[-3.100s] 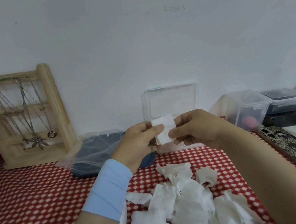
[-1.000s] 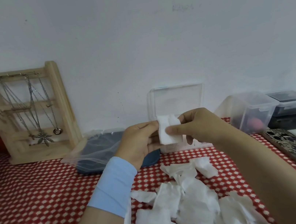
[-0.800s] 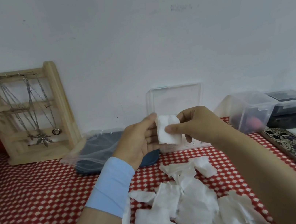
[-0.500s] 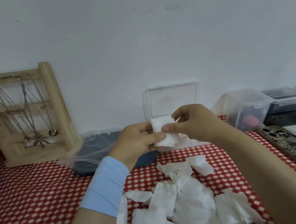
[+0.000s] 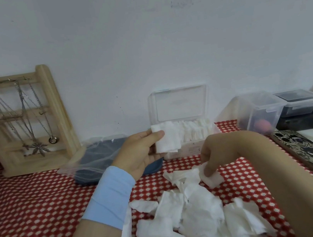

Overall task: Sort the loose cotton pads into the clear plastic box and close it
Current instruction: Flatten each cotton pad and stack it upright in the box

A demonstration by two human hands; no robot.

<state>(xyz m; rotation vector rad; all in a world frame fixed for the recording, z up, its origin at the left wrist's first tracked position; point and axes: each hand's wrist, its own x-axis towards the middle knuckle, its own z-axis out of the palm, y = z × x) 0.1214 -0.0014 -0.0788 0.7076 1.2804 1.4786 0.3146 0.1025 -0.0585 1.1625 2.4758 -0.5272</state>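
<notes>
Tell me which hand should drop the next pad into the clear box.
Left. The left hand holds a flat pad just in front of the open clear box; the right hand is down at the pile, only pinching a loose pad on the tablecloth.

Left hand point(image 5: 139, 153) raised, pinching held pad point(image 5: 168, 139), right hand point(image 5: 216, 153) low, pinching loose pad point(image 5: 212, 179)

Along wall point(image 5: 139, 39), left to right: necklace rack point(image 5: 20, 122), bagged blue tray point(image 5: 100, 159), lidded tubs point(image 5: 260, 111), patterned phone point(image 5: 309, 154), on red dotted cloth point(image 5: 23, 209).
</notes>
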